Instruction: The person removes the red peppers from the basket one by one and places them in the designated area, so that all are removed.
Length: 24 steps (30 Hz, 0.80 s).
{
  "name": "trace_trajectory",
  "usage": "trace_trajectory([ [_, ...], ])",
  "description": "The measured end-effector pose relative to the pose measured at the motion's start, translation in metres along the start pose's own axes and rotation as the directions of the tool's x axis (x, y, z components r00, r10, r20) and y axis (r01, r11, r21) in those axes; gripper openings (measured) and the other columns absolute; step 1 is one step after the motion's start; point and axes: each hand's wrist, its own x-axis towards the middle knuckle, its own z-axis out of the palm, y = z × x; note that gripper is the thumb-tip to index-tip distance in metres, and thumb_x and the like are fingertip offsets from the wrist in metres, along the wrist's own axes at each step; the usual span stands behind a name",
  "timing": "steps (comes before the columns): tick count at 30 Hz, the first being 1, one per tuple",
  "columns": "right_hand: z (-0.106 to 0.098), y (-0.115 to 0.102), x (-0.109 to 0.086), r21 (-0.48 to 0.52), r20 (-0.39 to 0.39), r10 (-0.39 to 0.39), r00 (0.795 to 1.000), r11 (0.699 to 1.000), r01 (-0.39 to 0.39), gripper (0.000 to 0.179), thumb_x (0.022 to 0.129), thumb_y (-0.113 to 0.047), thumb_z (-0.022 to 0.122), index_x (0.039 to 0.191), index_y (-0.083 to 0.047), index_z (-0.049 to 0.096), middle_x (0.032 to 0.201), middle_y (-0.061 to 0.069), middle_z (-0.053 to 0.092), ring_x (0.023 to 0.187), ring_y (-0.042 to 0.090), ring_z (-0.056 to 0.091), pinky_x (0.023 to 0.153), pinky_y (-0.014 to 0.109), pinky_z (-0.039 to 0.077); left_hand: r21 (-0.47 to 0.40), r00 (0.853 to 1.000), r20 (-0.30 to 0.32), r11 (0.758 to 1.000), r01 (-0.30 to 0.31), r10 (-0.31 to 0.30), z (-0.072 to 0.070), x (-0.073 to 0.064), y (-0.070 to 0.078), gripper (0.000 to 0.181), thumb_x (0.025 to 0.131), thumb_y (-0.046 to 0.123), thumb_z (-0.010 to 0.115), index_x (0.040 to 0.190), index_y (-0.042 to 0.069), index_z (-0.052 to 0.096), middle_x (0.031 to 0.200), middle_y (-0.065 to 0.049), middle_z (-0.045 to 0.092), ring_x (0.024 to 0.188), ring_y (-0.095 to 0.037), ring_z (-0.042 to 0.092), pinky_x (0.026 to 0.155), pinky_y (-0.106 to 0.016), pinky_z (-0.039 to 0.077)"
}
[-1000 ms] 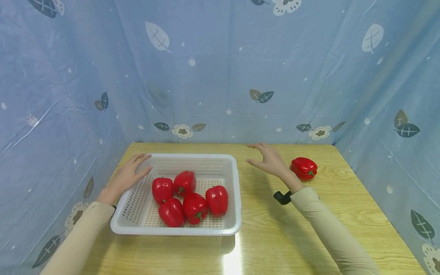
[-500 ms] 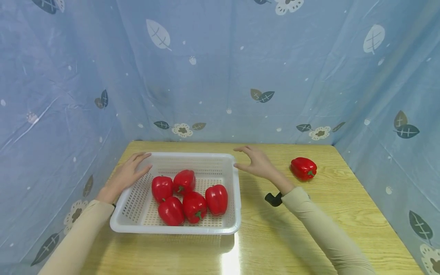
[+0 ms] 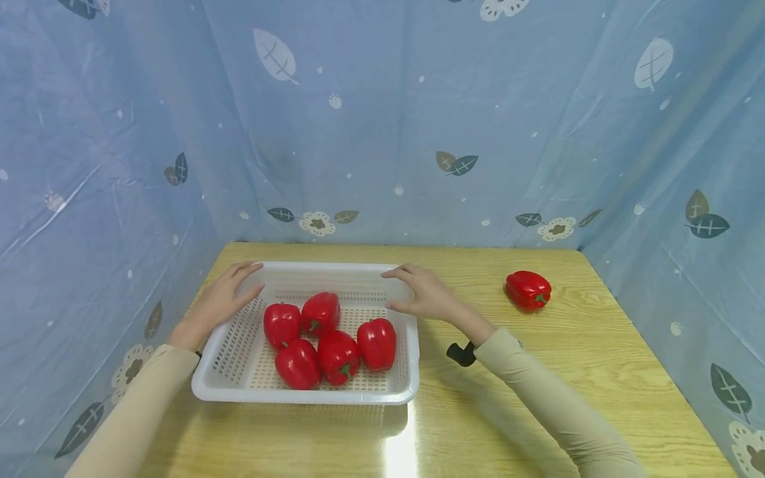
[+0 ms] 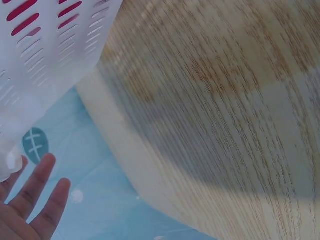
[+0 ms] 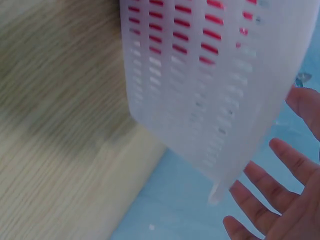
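Note:
A white perforated plastic basket (image 3: 299,397) stands on the table with several red bell peppers (image 3: 299,364) inside, some touching one another. My left hand (image 3: 218,305) is at its far left corner, thumb and fingers spread over the rim; in the left wrist view, straight fingers (image 4: 36,187) show beside the basket wall (image 4: 45,65). Over the far right corner hovers my right hand (image 3: 427,295), thumb and fingers apart with nothing between them. From the right wrist, its spread fingers (image 5: 260,177) appear close to the basket's rim.
One more red bell pepper (image 3: 528,290) lies on the wooden table (image 3: 574,372) to the right, beyond the right forearm. A blue patterned curtain (image 3: 358,119) hangs behind the table and along both sides. A black wrist device (image 3: 461,354) sits under the right wrist.
My right hand has moved left, from beside the basket to over its far right corner. The left hand, basket and peppers have stayed in place.

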Motion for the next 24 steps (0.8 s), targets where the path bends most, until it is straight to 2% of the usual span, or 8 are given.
trace_trajectory([
  [6,0.006,-0.011,0.0,0.01,0.064,-0.032,0.997,0.999,0.031,0.061,0.08,-0.04,0.07,0.133,-0.017,0.05,0.129,0.004,0.053,0.116,0.025,0.052,0.097,0.044,0.043,0.011,1.0,-0.002,1.0,0.002,-0.002,0.0,0.0,-0.001,0.061,0.092,0.045,0.05,0.144,0.017,0.034,0.147,-0.018,0.028,0.13,-0.045,0.03,0.096,-0.069,0.028],
  [13,0.014,-0.019,0.0,0.016,0.087,-0.079,0.993,0.997,0.078,0.061,0.08,-0.042,0.069,0.133,-0.016,0.05,0.127,0.002,0.054,0.117,0.02,0.049,0.097,0.045,0.041,0.008,1.0,-0.002,1.0,-0.006,0.006,0.001,0.001,-0.002,0.06,0.092,0.044,0.05,0.144,0.018,0.034,0.147,-0.018,0.028,0.131,-0.044,0.029,0.097,-0.069,0.027],
  [24,0.023,-0.029,-0.001,-0.065,0.169,-0.125,0.978,0.988,0.137,0.063,0.079,-0.053,0.065,0.132,-0.021,0.051,0.123,0.0,0.056,0.115,0.017,0.05,0.097,0.045,0.039,0.02,1.0,0.0,1.0,-0.002,0.002,0.001,0.0,-0.001,0.061,0.092,0.044,0.05,0.145,0.019,0.033,0.147,-0.018,0.028,0.131,-0.044,0.029,0.096,-0.07,0.027],
])
